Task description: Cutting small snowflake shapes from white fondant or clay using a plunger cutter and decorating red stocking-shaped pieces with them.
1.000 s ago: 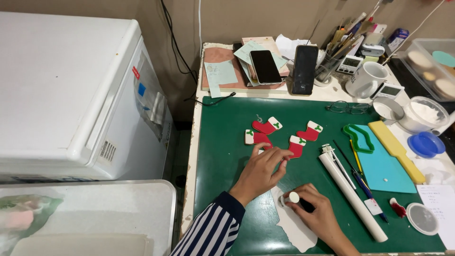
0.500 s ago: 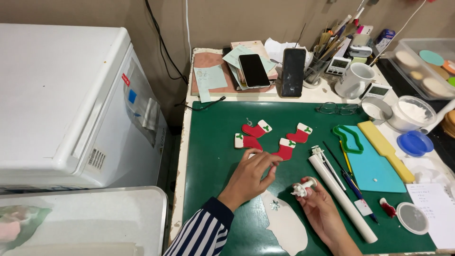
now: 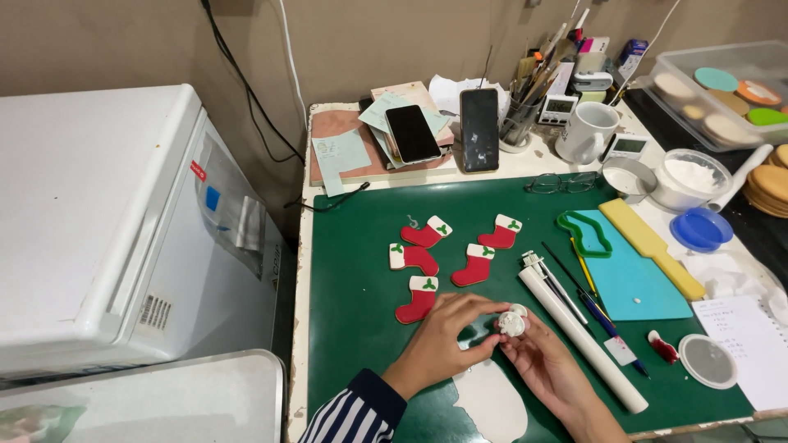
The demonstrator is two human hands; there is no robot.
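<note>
Change since earlier: my left hand (image 3: 439, 344) has left the red stocking shapes and come across to meet my right hand (image 3: 546, 365); a moment ago it lay flat on the mat near the stockings while the right worked alone.
Change in the piece: the small white plunger cutter (image 3: 512, 322) is now between both hands, just above the green cutting mat (image 3: 353, 271), left of the near end of the white rolling pin (image 3: 579, 336).
Left grip: fingers curled, thumb and forefinger tips closed on the left side of the cutter; I pinch it lightly.
Right grip: fingers bent under and around the cutter from the right, thumb on top; closed on it, not spread.
Where the cutter is: near the middle of the mat's near half, just right of the nearest stocking.
Stockings: five red stocking cutouts (image 3: 447, 262) with white cuffs and green leaves lie on the mat beyond my hands, apart from them.
White sheet: a rolled white fondant piece (image 3: 492, 402) lies on the mat's near edge, between my wrists.
Right of the pin: thin tools and a blue-handled one beside it, then a teal mat (image 3: 632, 283) with a green cutter (image 3: 584, 234) and a yellow smoother (image 3: 652, 246).
Far side: two phones (image 3: 447, 131) propped at the table's far edge, a white mug (image 3: 587, 133) to their right.
</note>
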